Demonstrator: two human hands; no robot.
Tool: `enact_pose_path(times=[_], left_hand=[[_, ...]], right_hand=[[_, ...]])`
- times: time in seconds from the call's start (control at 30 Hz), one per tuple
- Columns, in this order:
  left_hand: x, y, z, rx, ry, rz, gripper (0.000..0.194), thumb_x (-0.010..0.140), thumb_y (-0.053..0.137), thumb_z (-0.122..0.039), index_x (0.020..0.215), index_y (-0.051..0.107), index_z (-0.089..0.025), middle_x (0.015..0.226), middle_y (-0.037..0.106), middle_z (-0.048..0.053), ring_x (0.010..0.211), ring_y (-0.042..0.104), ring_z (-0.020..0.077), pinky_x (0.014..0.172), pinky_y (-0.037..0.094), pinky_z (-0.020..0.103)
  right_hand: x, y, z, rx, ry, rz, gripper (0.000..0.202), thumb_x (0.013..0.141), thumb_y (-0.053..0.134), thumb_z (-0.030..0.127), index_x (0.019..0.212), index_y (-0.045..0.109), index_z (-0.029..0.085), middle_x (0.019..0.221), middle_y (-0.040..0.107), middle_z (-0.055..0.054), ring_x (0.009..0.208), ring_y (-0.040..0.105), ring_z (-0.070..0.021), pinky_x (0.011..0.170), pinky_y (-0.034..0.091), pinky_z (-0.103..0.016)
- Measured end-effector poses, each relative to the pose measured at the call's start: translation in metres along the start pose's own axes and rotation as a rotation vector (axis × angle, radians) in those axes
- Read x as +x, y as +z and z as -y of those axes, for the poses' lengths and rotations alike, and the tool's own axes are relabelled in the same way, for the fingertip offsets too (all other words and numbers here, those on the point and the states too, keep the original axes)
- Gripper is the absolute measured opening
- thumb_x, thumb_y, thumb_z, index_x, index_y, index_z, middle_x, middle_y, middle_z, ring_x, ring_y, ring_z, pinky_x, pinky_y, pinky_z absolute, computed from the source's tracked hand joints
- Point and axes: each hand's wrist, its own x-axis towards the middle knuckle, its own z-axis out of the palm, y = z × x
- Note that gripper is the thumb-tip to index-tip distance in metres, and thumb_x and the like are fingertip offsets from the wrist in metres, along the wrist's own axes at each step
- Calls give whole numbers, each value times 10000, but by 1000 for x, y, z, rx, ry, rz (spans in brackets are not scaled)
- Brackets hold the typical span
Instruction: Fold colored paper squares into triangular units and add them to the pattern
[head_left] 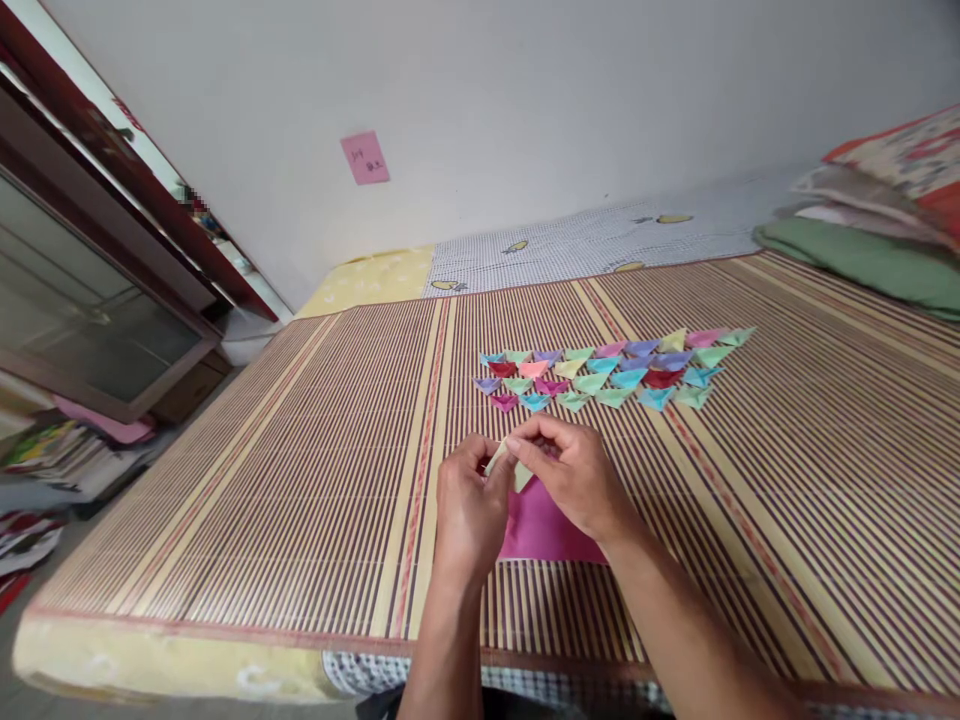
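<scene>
A small pale yellow folded paper [523,476] is pinched between both hands, above a magenta sheet [551,530] on the striped mat. My left hand [472,500] grips its left side, fingers curled. My right hand [574,470] has thumb and forefinger closed at the paper's top edge. The hands nearly touch there and hide part of the paper. Just beyond them, several small folded paper pieces [591,383] in many colours lie in rows on the mat.
The striped mat [337,480] covers a bed. Folded bedding [862,255] and a patterned pillow [911,150] lie at the back right. A pink note [365,158] hangs on the wall; a glass-fronted cabinet [90,300] stands left.
</scene>
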Motion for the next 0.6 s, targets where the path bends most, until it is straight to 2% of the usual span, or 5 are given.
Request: enact_pose_path(times=[0.07, 0.17, 0.27, 0.4, 0.6], left_hand=[[1, 0, 2, -50, -10, 36, 293, 916, 673, -323, 668, 601, -184, 662, 579, -3, 655, 538, 156, 634, 412, 287], [3, -2, 5, -299, -57, 85, 163, 840, 769, -290, 809, 657, -175, 742, 650, 8, 707, 605, 163, 661, 474, 280], [5, -9, 7, -509, -66, 128, 192, 838, 793, -262, 950, 658, -183, 823, 722, 21, 748, 661, 155, 710, 527, 271], [6, -19, 6, -487, -10, 204, 75, 908, 735, -241, 949, 711, -182, 822, 755, 34, 735, 670, 132, 702, 542, 237], [7, -22, 8, -549, 30, 190, 146, 891, 760, -224, 1036, 747, -228, 871, 768, 24, 766, 687, 139, 704, 571, 239]], right_hand=[[1, -1, -1, 15, 27, -15, 156, 885, 666, 254, 748, 708, 193, 697, 665, 0, 658, 602, -155, 623, 473, -269], [1, -3, -5, 106, 120, -30, 179, 869, 675, 318, 746, 698, 190, 669, 649, 4, 617, 581, -154, 578, 459, -268], [2, -4, -8, 194, 198, -49, 206, 847, 700, 367, 750, 701, 185, 667, 647, 6, 608, 570, -149, 570, 449, -264], [3, -4, -7, 263, 231, -53, 218, 833, 729, 384, 749, 705, 184, 677, 655, 6, 626, 570, -146, 599, 446, -265], [3, -2, -8, 291, 255, -56, 204, 814, 747, 377, 758, 712, 184, 677, 654, 8, 620, 563, -144, 587, 428, -261]])
